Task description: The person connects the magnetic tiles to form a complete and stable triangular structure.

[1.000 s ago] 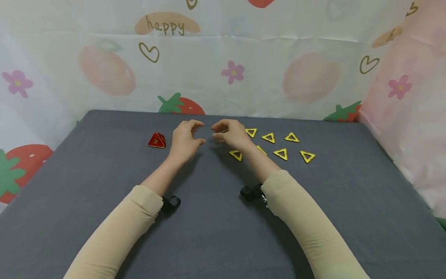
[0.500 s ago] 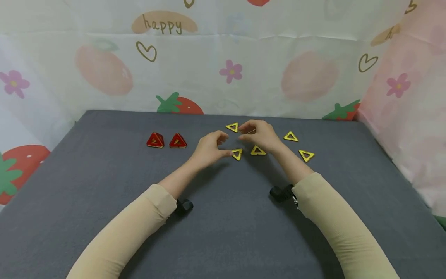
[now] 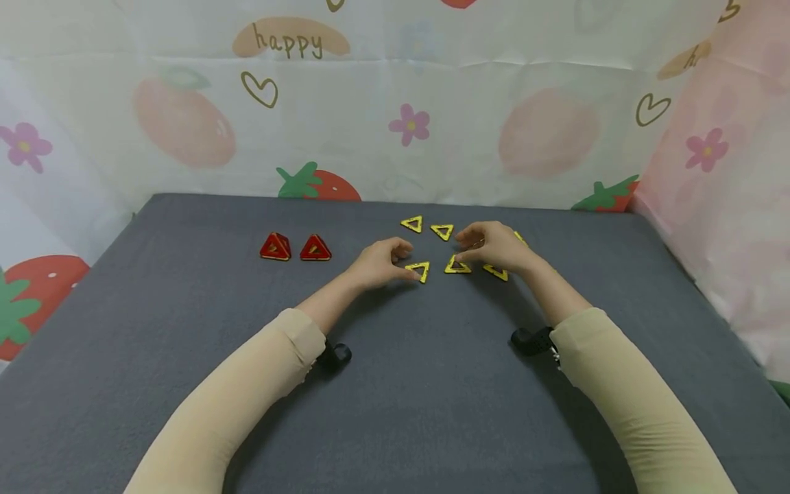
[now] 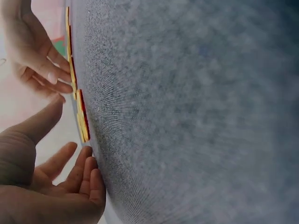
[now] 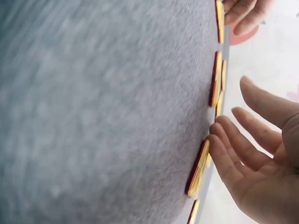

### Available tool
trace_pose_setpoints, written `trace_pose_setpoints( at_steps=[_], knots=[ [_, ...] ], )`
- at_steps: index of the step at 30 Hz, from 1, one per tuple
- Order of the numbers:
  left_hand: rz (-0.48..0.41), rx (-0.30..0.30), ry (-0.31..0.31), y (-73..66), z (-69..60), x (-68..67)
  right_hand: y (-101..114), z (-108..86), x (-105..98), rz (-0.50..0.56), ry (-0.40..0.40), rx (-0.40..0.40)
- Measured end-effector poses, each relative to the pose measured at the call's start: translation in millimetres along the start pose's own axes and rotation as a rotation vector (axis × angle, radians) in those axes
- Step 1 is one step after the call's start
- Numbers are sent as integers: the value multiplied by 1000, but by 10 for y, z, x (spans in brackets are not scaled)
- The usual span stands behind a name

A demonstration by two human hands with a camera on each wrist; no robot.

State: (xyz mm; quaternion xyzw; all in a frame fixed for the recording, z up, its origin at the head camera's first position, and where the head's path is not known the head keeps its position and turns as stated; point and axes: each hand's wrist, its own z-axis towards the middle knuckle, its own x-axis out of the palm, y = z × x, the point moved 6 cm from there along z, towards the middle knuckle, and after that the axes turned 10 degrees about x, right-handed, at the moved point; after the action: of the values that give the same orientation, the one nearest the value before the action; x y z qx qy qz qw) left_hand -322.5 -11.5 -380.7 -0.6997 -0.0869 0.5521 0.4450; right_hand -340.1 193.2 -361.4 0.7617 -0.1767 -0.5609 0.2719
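Observation:
In the head view my left hand (image 3: 379,264) is beside a yellow-edged triangle (image 3: 424,272), its thumb tip at the triangle's near side; whether they touch I cannot tell. My right hand (image 3: 496,247) hovers palm inward around another triangle (image 3: 458,268), thumb over its upper part. One more triangle (image 3: 496,274) lies partly under that hand. The left wrist view has my left hand (image 4: 60,182) with bent, parted fingers and nothing held. In the right wrist view my right hand (image 5: 261,163) has spread fingers, fingertips beside flat triangles (image 5: 198,170), gripping none.
Two red pyramids (image 3: 275,247) (image 3: 316,248) stand at the left of the dark grey table (image 3: 395,412). Behind the hands lie two more triangles (image 3: 412,224) (image 3: 441,232); another (image 3: 520,237) shows past the right hand. A patterned cloth (image 3: 457,82) hangs behind the table.
Both hands have moved right, the left one away from the red pyramids, uncovering the second. The right hand has passed over the triangles, uncovering those at the back left. Nothing has been taken hold of.

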Motion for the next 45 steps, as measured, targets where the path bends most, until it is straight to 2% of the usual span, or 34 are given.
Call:
trace_pose_setpoints(
  at_steps=[4,7,18,26,45],
  knots=[
    [75,46,88,9,30,32,-23,-4,24,1,56,-1],
    [104,34,108,8,32,46,-21,-1,39,-10,80,1],
    [158,-14,100,9,72,95,-68,27,79,-75,98,7],
    [144,-29,93,2,84,117,-61,29,88,-97,94,-13],
    [158,-12,79,-23,70,124,-33,27,118,-112,73,-47]
  ],
)
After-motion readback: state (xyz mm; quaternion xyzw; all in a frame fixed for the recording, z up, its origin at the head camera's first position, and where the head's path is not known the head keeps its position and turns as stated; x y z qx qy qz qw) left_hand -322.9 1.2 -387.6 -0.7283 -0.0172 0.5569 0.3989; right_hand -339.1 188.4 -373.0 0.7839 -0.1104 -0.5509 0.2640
